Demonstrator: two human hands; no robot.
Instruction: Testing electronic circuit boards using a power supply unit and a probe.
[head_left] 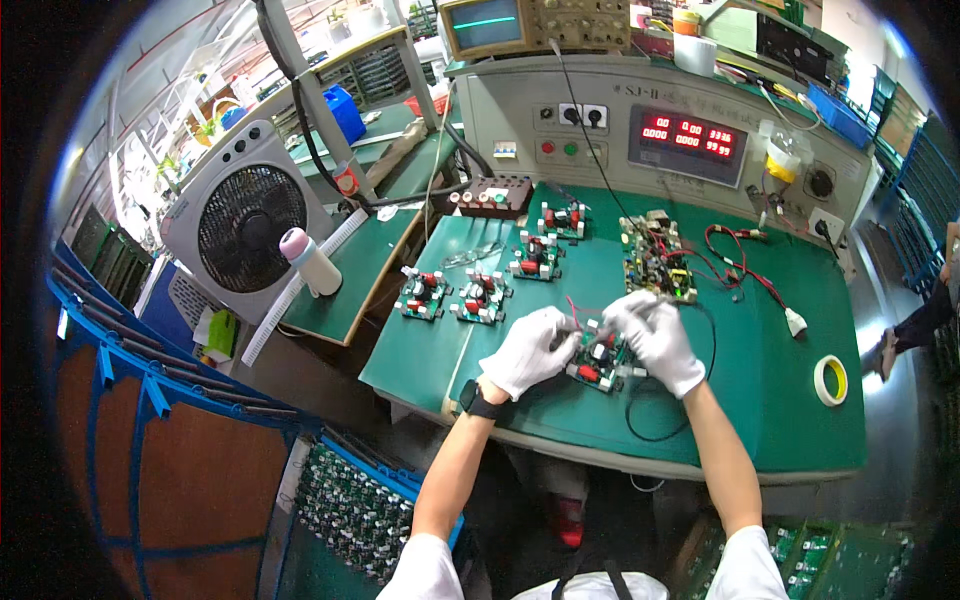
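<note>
A small green circuit board with red and white parts rests on the green bench mat between my gloved hands. My left hand, in a white glove with a black band at the wrist, is curled at the board's left side, its fingertips pressed together. Over the board's upper right, my right hand has its fingers bent together, slightly smeared by motion. What either hand's fingertips hold is hidden. A thin red wire rises beside the left fingertips. Behind the right hand lies a larger open circuit board full of components.
Several similar small boards stand on the mat at left. A black cable loops beside my right hand. Red leads with a white plug and a tape roll lie right. The test console spans the back; a fan stands left.
</note>
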